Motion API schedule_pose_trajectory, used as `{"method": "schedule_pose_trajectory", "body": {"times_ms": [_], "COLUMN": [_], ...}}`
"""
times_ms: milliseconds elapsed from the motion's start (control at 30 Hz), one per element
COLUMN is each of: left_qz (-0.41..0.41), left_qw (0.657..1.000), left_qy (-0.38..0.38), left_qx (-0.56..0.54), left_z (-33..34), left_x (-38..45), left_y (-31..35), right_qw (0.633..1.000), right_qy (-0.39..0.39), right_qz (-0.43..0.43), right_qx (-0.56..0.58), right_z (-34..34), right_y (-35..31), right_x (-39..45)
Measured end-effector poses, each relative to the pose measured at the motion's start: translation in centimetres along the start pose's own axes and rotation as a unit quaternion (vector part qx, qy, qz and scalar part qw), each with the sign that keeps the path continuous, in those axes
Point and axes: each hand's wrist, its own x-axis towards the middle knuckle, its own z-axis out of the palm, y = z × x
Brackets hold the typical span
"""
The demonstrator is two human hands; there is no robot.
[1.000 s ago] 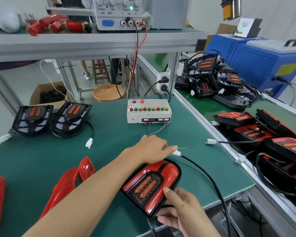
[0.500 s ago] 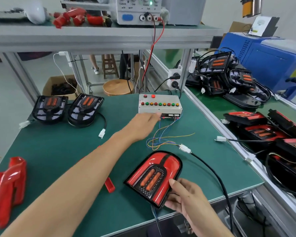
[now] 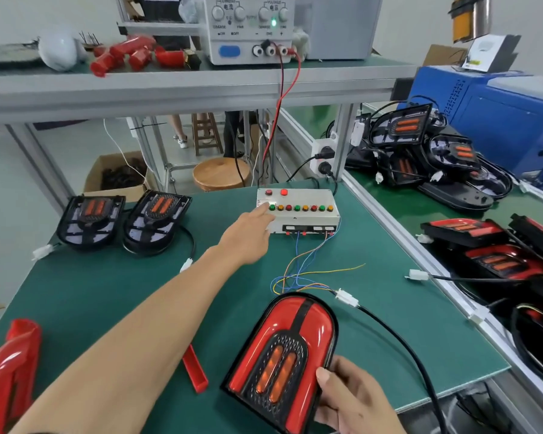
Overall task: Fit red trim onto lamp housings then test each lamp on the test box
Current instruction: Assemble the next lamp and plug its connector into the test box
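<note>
While the left hand (image 3: 248, 236) presses the metal test box (image 3: 298, 211) with straight fingers, the right hand (image 3: 351, 399) grips the glossy arched lamp (image 3: 282, 355).

A green-matted workbench (image 3: 85, 296) stands under a grey metal shelf (image 3: 170, 89) on aluminium posts — beyond it, pale floor (image 3: 10, 189), a wooden stool (image 3: 221, 177), a cardboard box (image 3: 107, 177) and white walls.

a white power supply (image 3: 251, 29) sits on the grey upper shelf (image 3: 170, 86), a green light lit on its face. behind the bench stand a round wooden stool (image 3: 221, 173) and an open cardboard box (image 3: 119, 177). a blue machine (image 3: 499, 114) stands far right.
</note>
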Motion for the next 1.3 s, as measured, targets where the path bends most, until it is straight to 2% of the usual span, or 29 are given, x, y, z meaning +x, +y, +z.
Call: {"method": "schedule_pose_trajectory", "body": {"times_ms": [100, 233, 567, 767, 1300], "left_qz": [-0.002, -0.007, -0.017, -0.016, -0.041], "left_qw": [0.999, 1.000, 1.000, 1.000, 0.997], "left_qy": [-0.005, -0.007, -0.015, -0.015, -0.041], "left_qx": [0.042, 0.023, 0.007, 0.021, 0.051], "left_z": [0.1, 0.1, -0.5, -0.6, -1.9], "left_x": [0.9, 1.2, 1.2, 1.6, 3.3], "left_y": [0.1, -0.2, -0.3, -0.2, 1.0], "right_qw": [1.000, 0.999, 0.996, 0.996, 0.997], "right_qy": [-0.006, -0.017, 0.022, 0.016, -0.008], "right_qz": [-0.010, -0.034, -0.084, -0.084, -0.074], "right_qx": [-0.017, -0.009, -0.029, 0.022, 0.017], "right_z": [-0.3, -0.5, 0.1, -0.1, -0.3], "right_y": [0.1, 0.3, -0.3, -0.2, -0.3], "right_x": [0.0, 0.2, 0.6, 0.8, 0.7]}}
